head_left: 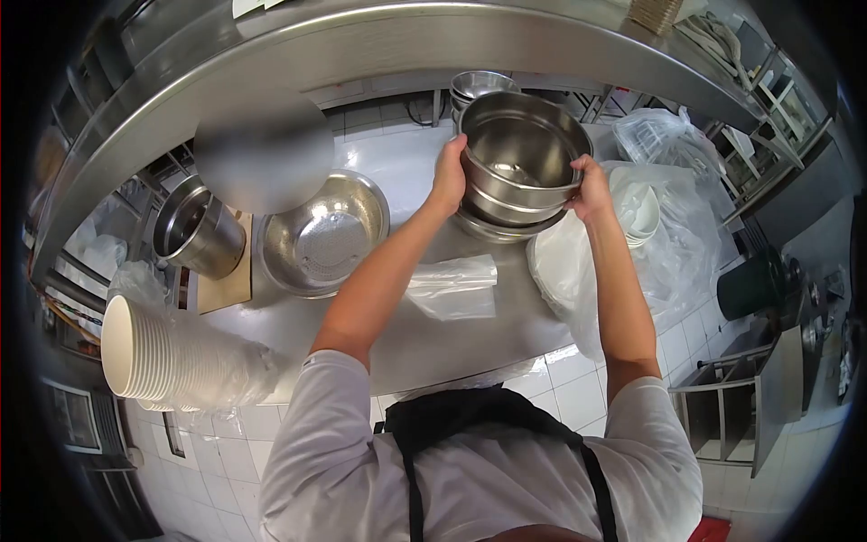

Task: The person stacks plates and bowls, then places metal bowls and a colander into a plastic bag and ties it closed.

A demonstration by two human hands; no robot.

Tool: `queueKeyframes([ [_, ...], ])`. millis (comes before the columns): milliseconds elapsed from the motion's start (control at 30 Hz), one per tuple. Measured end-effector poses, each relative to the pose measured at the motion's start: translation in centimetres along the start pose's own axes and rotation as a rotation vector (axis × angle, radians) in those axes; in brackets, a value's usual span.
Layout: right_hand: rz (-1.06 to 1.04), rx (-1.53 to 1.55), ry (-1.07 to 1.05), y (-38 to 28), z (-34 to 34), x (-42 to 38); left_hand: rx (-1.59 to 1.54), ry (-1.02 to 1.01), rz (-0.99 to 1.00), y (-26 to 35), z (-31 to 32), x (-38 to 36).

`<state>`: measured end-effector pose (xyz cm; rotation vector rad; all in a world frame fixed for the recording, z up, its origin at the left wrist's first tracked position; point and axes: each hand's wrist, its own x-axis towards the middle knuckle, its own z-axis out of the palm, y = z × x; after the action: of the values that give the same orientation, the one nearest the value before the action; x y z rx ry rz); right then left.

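Note:
A deep, round stainless-steel pot [519,163] is held between both my hands near the back of the counter, its open mouth tilted toward me. My left hand [449,173] grips the left side, thumb at the rim. On the opposite side, my right hand [591,188] has its fingers curled over the rim. Directly beneath the pot, the edge of another steel vessel [506,231] shows, mostly covered. Behind it stand stacked metal bowls [483,84]. To the left of my left forearm rests a wide perforated steel basin [330,239].
A steel pot [200,228] stands on a brown board [226,289]. Stacked paper tubs [149,348] in plastic lie front left. Folded clear bags [454,287] lie mid-counter. Bagged white bowls [635,217] sit right. An overhead shelf [506,36] spans the back; a grey blur covers part of the left.

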<state>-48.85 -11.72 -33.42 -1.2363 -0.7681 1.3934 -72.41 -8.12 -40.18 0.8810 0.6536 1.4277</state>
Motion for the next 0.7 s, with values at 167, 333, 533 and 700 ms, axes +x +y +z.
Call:
queueKeyframes([
  [167, 0.004, 0.122, 0.047, 2.3, -0.1, 2.8, 0.462, 0.136, 0.124, -0.6, -1.1, -0.4],
  [333, -0.391, -0.178, 0.152, 3.2, -0.2, 3.3, 1.171, 0.174, 0.266, 4.4, -4.5, -11.9],
  [533, -0.890, -0.158, -0.015, 5.8, 6.6, -6.5, 1.991, 0.266, -0.075, 4.1, -14.1, -23.0],
  [700, -0.931, -0.712, -0.420, 11.4, 13.3, -9.2, 1.876, 0.223, 0.257, 5.1, -15.5, -24.8],
])
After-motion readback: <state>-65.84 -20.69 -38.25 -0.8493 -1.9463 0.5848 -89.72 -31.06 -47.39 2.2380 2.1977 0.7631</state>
